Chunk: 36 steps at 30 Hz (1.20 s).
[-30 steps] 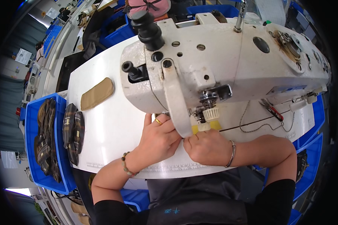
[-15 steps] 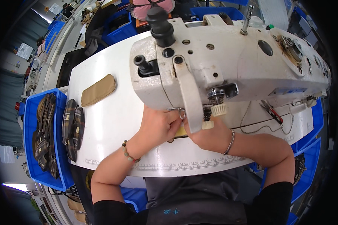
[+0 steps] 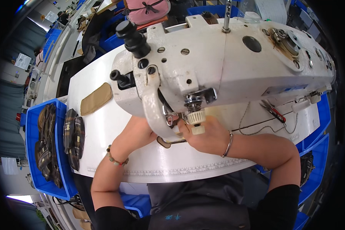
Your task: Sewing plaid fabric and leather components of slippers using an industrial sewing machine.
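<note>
Head view, clock centred between your hands: your left hand (image 3: 138, 132) at 9, fingertips hidden behind sewing machine (image 3: 234, 73); cannot tell its grip. Your right hand (image 3: 210, 137) at 3, fingers bent, tips partly covered by white knob (image 3: 196, 117); grip cannot be told either. Dark-edged tan piece (image 3: 163, 142) shows at 7, just beside left hand. On table (image 3: 172, 158): tan pad (image 3: 96, 99) at 10, plaid pieces (image 3: 73, 136) at 9, red-handled snips (image 3: 276, 114) between 2 and 3.

White tabletop (image 3: 107, 130), ruler scale (image 3: 188, 169) along near edge — on it we see sewing machine (image 3: 234, 73); left, tan padded piece (image 3: 96, 99), plaid pieces (image 3: 73, 134); right, red-handled snips (image 3: 276, 114) — beside grey cord (image 3: 240, 124).
</note>
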{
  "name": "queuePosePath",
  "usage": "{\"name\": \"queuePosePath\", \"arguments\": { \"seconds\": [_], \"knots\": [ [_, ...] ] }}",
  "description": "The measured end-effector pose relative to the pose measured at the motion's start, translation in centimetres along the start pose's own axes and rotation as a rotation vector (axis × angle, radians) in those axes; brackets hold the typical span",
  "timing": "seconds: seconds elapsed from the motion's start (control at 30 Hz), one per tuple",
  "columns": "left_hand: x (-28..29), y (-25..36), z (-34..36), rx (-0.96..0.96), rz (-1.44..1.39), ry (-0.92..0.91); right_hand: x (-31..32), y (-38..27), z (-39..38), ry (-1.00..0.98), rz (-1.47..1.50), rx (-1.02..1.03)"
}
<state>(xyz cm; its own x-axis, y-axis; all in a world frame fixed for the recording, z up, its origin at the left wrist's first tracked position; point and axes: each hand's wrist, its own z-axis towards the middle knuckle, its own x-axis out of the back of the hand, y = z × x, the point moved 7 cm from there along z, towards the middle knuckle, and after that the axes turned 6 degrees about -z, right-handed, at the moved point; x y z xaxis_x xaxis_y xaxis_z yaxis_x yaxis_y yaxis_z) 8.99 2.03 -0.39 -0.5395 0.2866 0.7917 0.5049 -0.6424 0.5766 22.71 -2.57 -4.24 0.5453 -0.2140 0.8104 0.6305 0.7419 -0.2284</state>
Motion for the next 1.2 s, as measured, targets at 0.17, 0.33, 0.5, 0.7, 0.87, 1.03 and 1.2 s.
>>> {"name": "queuePosePath", "arguments": {
  "seconds": [0.17, 0.33, 0.5, 0.7, 0.87, 1.03, 1.2],
  "knots": [
    [-0.2, 1.5, 1.1, -0.009, 0.024, -0.003, 0.8, -0.5, 0.1, -0.075, -0.112, 0.101],
    [-0.3, 1.9, 0.8, -0.014, 0.125, 0.033, 0.4, -0.5, -0.1, -0.104, -0.097, 0.084],
    [0.0, 3.0, 0.7, -0.07, 0.19, 0.076, 0.0, 0.1, 0.0, -0.051, 0.024, 0.011],
    [-0.4, 3.2, 0.8, -0.083, 0.252, 0.034, 0.7, -0.4, 0.4, -0.126, -0.083, 0.086],
    [-1.2, 3.1, 0.3, -0.081, 0.366, -0.069, 0.8, 0.0, 0.4, -0.113, -0.057, 0.057],
    [-1.2, 3.2, 0.4, -0.065, 0.407, -0.071, 1.1, 0.1, 0.6, -0.075, -0.08, 0.031],
    [-1.2, 2.7, 0.6, -0.037, 0.377, -0.036, 0.6, 0.6, 0.6, -0.101, -0.059, 0.005]
  ]
}}
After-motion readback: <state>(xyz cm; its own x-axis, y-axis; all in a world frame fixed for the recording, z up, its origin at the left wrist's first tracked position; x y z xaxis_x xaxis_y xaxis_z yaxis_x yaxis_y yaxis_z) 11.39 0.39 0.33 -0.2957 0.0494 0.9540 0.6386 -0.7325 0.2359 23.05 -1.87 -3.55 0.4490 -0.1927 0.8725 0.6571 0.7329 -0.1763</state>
